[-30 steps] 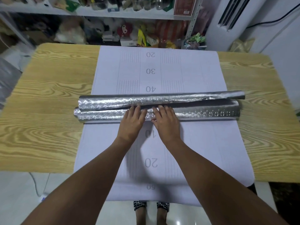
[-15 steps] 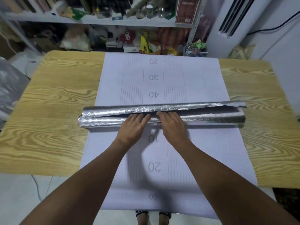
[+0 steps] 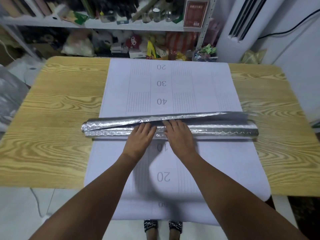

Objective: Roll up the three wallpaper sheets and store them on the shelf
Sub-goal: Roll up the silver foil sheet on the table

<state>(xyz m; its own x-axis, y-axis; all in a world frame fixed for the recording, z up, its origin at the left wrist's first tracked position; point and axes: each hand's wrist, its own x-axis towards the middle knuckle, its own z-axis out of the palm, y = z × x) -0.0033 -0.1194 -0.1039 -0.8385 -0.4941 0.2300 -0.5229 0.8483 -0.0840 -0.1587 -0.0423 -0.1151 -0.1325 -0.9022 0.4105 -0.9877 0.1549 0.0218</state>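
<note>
Our left hand (image 3: 139,138) and right hand (image 3: 180,135) lie flat side by side, fingers straight, pressing down on the middle of the silver wallpaper roll (image 3: 216,130) and gripping nothing. The roll sits crosswise on a white numbered sheet (image 3: 199,84) spread over the wooden worktop (image 3: 60,110), with the cluttered shelf (image 3: 121,25) behind.

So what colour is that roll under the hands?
The roll is shiny silver with a crinkled embossed texture, seen in the head view.

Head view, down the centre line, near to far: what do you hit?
patterned slippers → overhanging end of the white sheet → left hand and right hand, side by side → silver roll → shelf
</note>
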